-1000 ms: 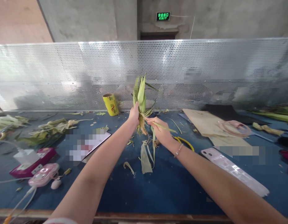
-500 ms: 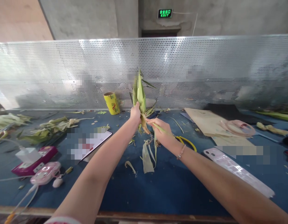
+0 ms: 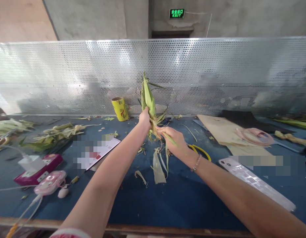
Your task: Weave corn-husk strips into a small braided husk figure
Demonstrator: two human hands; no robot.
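My left hand [image 3: 144, 119] is wrapped round the lower part of a green corn husk bundle [image 3: 148, 96], which stands nearly upright with its pointed tip toward the metal screen. Close by on the right, my right hand [image 3: 176, 142] pinches a narrow green husk strip [image 3: 170, 140] at the bundle's stem end. The fingertips partly hide where strip and stem meet. Below the hands, pale husk strips [image 3: 158, 168] lie on the blue tabletop, with a small curled scrap [image 3: 141, 177] beside them. Behind my right wrist is a yellow looped object [image 3: 202, 152], partly covered.
A yellow roll [image 3: 119, 109] stands by the perforated screen [image 3: 98, 66]. To the left are husk piles [image 3: 61, 134], a phone [image 3: 103, 153], a magenta power strip [image 3: 39, 170] and a pink case [image 3: 50, 182]. On the right lie brown paper [image 3: 217, 132] and another phone [image 3: 256, 183].
The husk bundle's tip has tilted slightly left. Both hands keep their grip near the stem, and the whole view has shifted a little.
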